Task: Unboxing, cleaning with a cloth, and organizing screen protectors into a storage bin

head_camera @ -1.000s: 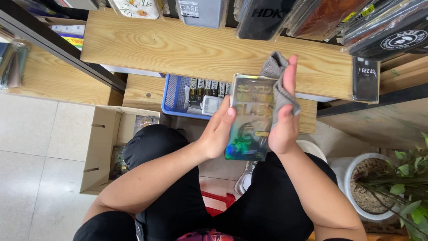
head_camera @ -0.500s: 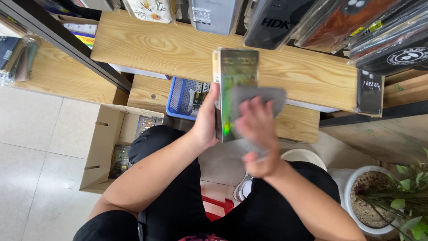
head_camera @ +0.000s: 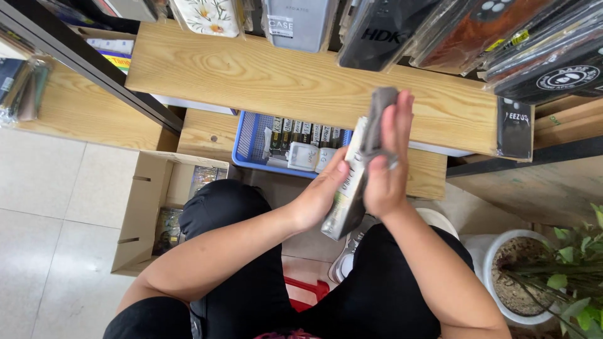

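**Flat package held on edge and pressed with a cloth**

A flat, clear-plastic retail package with a light printed card inside (head_camera: 347,188) is held in the air above the seated person's lap, turned nearly edge-on to the camera, apparently so that one broad face meets the cloth. A grey folded cloth (head_camera: 377,119) lies against that face and rises above the package's top edge. The left hand (head_camera: 317,201) is closed about the package from the left, thumb on the near edge, bracing it from behind. The right hand (head_camera: 386,169) is almost flat, fingers straight and together, palm pressing the cloth onto the package; it grips nothing else. Beyond the hands a blue plastic mesh basket (head_camera: 248,141) of small boxed goods sits on a lower pale wooden shelf (head_camera: 201,132), beneath a wider wooden shelf (head_camera: 282,81) hung with packaged phone cases. An open cardboard box (head_camera: 147,213) stands on the tiled floor to the left; a white pot with a green plant (head_camera: 534,276) stands at right.
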